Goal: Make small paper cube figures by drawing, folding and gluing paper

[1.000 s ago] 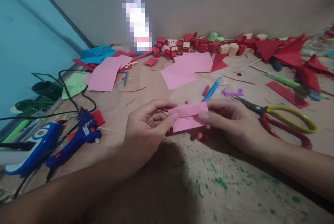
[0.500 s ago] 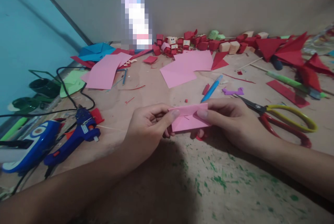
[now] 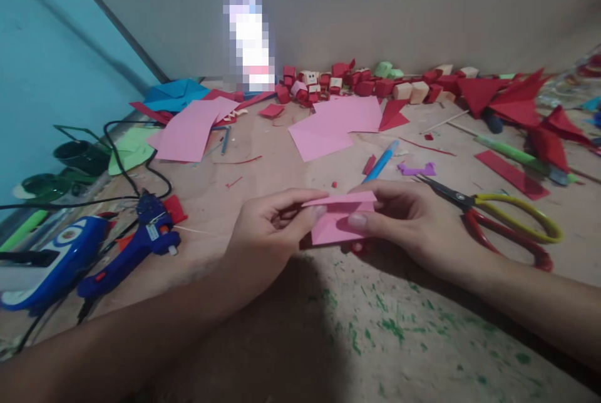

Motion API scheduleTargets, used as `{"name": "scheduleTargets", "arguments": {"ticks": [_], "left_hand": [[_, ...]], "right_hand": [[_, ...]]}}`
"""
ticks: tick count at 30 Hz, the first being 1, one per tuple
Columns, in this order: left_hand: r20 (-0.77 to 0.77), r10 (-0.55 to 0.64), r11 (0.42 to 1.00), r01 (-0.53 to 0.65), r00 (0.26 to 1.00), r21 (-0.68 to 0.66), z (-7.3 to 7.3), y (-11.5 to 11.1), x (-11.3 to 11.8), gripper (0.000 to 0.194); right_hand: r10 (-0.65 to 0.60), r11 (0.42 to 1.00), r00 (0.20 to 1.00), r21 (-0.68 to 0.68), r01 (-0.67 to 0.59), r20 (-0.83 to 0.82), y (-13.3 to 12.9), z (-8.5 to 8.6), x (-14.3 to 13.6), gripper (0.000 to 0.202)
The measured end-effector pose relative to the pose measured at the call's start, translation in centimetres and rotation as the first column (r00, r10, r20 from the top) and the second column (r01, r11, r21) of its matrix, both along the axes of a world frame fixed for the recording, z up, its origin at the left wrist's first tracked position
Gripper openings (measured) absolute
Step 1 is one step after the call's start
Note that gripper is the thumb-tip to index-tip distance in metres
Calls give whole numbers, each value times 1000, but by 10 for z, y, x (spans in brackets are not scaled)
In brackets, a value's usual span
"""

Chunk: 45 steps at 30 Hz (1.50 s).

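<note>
Between my two hands is a small piece of pink paper [image 3: 339, 234], its far edge folded over toward me as a narrow flap. My left hand [image 3: 277, 221] pinches its left end, thumb on top and the other fingers curled behind. My right hand [image 3: 404, 215] grips the right end, its thumb pressing on the face of the paper. The fingertips under the sheet are mostly hidden. Just beyond my right hand lie a blue pen [image 3: 382, 162] and a purple paper piece [image 3: 417, 169]. Scissors [image 3: 464, 203] with yellow and red handles rest to its right.
Pink sheets [image 3: 323, 131] lie farther back, before a row of small red and cream paper blocks [image 3: 366, 84]. A blurred bright phone-like screen [image 3: 253, 46] leans on the wall. At left are a blue glue gun [image 3: 150, 228], its cord and a blue-white tool [image 3: 61, 259].
The far edge of the pink paper has been bent further over into a raised flap. My right thumb has slid slightly left and down. The view has shifted a little.
</note>
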<state>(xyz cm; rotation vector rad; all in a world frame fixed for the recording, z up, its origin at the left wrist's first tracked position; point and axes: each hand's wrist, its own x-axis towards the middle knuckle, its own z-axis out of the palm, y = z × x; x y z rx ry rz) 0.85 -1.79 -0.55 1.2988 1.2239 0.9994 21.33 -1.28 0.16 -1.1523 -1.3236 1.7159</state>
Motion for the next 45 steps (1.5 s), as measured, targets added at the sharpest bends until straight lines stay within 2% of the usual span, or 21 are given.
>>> {"name": "scheduleTargets", "arguments": {"ticks": [4,9,13,17,20,22,24,28,33,35,39,45], "left_hand": [[56,-32,996,36,998,-77,1,1,-2,22],[88,-27,994,36,996,-100,1,2,-2,27],[83,-49,995,56,995,-85,0,4,-2,26],[-55,-155,988,155,986,-10,2,1,-3,27],[-264,-282,938,323,922,125,4,-4,-5,28],[-351,-294,902,380,889,205,4,-7,-5,29],[-337,-252,916,336,907,221,4,-8,-5,29],[-256,-160,977,191,953,99,4,-5,-3,28],[-245,-283,949,308,927,68,4,-3,-2,26],[-249,-297,944,323,922,68,4,-4,-3,26],[-240,-224,966,248,945,74,3,-3,-3,24],[-99,-133,990,137,986,37,4,1,-2,24]], "right_hand": [[3,1000,998,-9,-3,67,1,3,-1,21],[15,999,997,27,-17,76,3,5,-2,20],[16,1000,998,-1,-15,55,1,1,-1,20],[-59,998,993,6,60,-99,2,-7,1,14],[-129,990,979,29,135,-160,3,-11,2,12],[-137,988,977,44,146,-165,3,-11,2,13],[-103,991,977,67,117,-187,2,-9,3,13],[-4,993,992,114,19,-129,0,0,1,12],[-8,999,1000,51,10,-26,1,3,1,11],[-2,999,1000,50,2,1,1,1,3,13],[72,996,997,49,-74,40,0,1,6,14],[144,983,990,116,-144,8,1,5,5,9]]}}
